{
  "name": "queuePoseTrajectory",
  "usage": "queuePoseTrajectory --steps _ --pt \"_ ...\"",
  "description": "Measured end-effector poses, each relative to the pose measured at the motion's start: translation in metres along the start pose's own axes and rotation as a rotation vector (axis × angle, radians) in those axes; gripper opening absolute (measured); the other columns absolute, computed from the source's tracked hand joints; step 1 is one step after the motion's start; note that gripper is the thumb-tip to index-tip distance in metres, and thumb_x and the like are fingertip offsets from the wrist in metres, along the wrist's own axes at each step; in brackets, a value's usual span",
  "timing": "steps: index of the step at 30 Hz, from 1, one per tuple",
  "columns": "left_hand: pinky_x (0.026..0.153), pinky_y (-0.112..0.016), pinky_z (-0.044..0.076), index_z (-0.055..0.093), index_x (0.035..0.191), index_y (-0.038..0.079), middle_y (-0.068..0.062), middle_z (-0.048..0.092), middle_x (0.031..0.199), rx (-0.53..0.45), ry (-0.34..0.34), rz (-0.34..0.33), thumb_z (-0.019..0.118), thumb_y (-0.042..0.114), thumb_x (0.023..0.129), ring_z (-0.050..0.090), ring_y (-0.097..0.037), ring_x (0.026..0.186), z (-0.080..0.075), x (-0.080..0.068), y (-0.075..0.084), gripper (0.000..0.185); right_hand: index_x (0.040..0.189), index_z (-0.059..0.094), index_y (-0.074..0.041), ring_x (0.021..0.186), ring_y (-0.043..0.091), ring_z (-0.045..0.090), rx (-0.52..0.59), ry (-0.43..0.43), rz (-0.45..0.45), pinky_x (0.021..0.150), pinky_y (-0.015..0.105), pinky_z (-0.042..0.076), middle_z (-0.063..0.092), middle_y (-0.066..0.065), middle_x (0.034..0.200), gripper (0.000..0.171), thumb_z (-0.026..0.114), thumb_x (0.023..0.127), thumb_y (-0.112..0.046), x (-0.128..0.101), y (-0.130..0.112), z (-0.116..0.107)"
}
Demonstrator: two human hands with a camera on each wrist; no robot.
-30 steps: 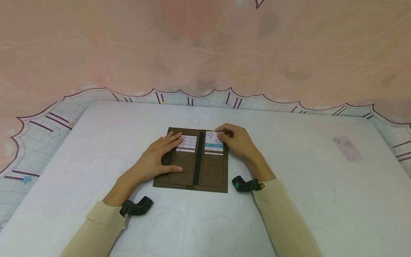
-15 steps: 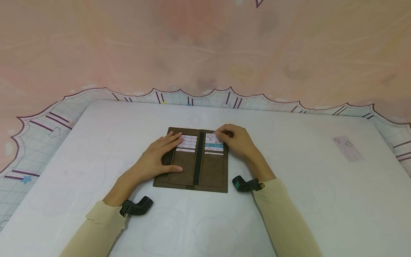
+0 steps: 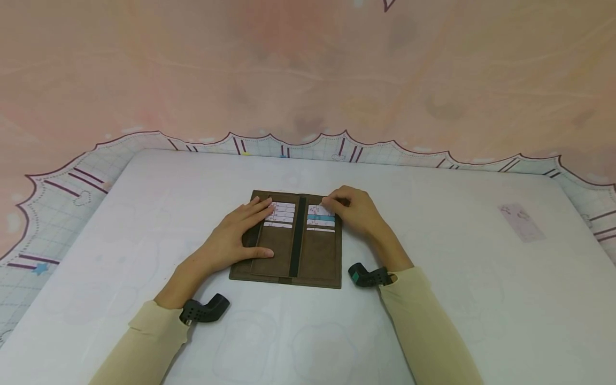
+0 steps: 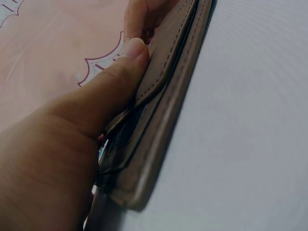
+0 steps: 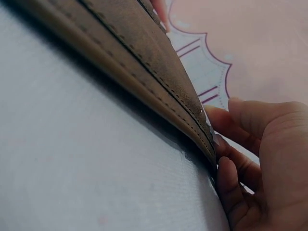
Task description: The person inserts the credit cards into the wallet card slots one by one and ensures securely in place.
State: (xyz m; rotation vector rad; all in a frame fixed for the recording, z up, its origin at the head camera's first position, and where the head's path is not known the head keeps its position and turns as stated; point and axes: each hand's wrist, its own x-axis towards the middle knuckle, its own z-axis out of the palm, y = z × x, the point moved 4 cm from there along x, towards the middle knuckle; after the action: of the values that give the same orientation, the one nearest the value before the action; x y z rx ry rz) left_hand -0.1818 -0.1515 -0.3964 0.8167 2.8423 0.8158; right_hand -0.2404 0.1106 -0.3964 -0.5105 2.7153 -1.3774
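A brown leather wallet (image 3: 317,262) lies unfolded on the white table, a dark band running down its fold. Cards (image 3: 280,212) show in the slots of its left half, their edges stepped one below another. In the right half, a white card with reddish print (image 3: 315,210) sits above a blue-striped card (image 3: 320,218). My left hand (image 3: 231,235) rests spread on the left half, thumb across the leather, as the left wrist view also shows. With thumb and forefinger, my right hand (image 3: 353,211) pinches the white card at its upper right corner. Those fingertips hide that corner.
A pinkish printed slip (image 3: 521,222) lies on the table (image 3: 433,321) far to the right. Behind the table's back edge hangs a peach cloth (image 3: 308,69) with a scalloped border. A black wrist camera (image 3: 204,308) sits by the left sleeve.
The white card in the wallet's right half has slid down, toward me, so less of it shows above the blue stripe. My right fingertips moved down slightly with it; my left hand stayed put.
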Motion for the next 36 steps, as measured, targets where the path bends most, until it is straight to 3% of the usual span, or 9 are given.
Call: queuePoseTrajectory --steps 15,36 --pt "0.115 -0.050 0.010 0.036 0.149 0.016 -0.001 0.026 0.156 -0.004 -0.003 -0.008 0.079 0.049 0.073 0.012 -0.024 0.145 -0.0004 0.0001 0.0012 0.093 0.091 0.076 -0.014 0.083 0.016 0.053 0.000 -0.005 -0.026 0.075 0.032 0.045 0.064 -0.001 0.090 0.025 0.062 0.094 -0.034 0.0007 0.0015 0.0000" --pt "0.115 -0.049 0.009 0.036 0.149 0.015 -0.002 0.026 0.156 -0.004 -0.002 -0.006 0.079 0.047 0.073 0.012 -0.025 0.145 0.0005 -0.0003 0.0014 0.093 0.082 0.078 -0.015 0.082 0.015 0.055 0.043 -0.025 -0.052 0.075 0.032 0.045 0.064 -0.002 0.084 0.024 0.064 0.093 -0.031 0.0005 0.0004 -0.0003"
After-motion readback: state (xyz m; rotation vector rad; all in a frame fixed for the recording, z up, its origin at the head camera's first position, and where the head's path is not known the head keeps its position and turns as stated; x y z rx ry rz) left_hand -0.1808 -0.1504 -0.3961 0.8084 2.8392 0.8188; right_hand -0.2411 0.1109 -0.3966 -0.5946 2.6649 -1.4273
